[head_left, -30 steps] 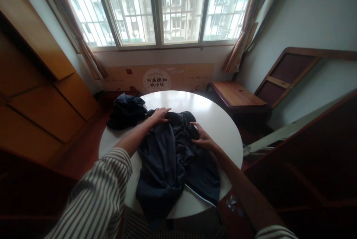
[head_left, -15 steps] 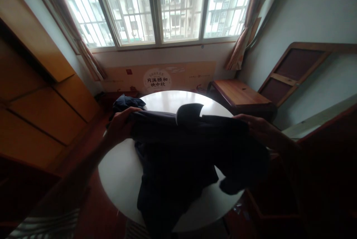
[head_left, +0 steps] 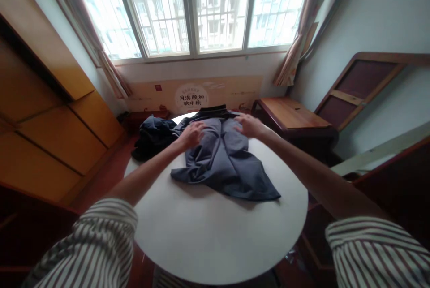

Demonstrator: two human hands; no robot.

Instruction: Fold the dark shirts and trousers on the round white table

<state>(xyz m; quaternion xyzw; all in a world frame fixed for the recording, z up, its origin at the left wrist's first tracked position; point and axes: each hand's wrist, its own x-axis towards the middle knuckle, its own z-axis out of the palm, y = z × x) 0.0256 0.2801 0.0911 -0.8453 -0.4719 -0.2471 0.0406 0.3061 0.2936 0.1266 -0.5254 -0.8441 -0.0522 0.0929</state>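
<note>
A dark blue-grey collared shirt [head_left: 228,162] lies spread on the white round table [head_left: 215,238], its dark collar at the far end and its hem towards me. My left hand [head_left: 194,135] is over the upper left part of the shirt, fingers loosely bent and slightly apart. Above the upper right part is my right hand [head_left: 249,125], its fingers apart and a little blurred. Neither hand grips the cloth, though whether the fingertips touch it I cannot tell. Left of the shirt sits a crumpled heap of dark clothes [head_left: 152,133].
Beyond the table stands a low wooden stool-like table [head_left: 292,113] at right, against a wall with a leaning wooden frame [head_left: 359,86]. Yellow-brown cabinets [head_left: 63,131] line the left side. A printed banner [head_left: 221,88] lies below the barred window [head_left: 188,10].
The shirt, held up between both hands before, now lies on the table with its collar at the far end. Both hands have let go and moved inward over it.
</note>
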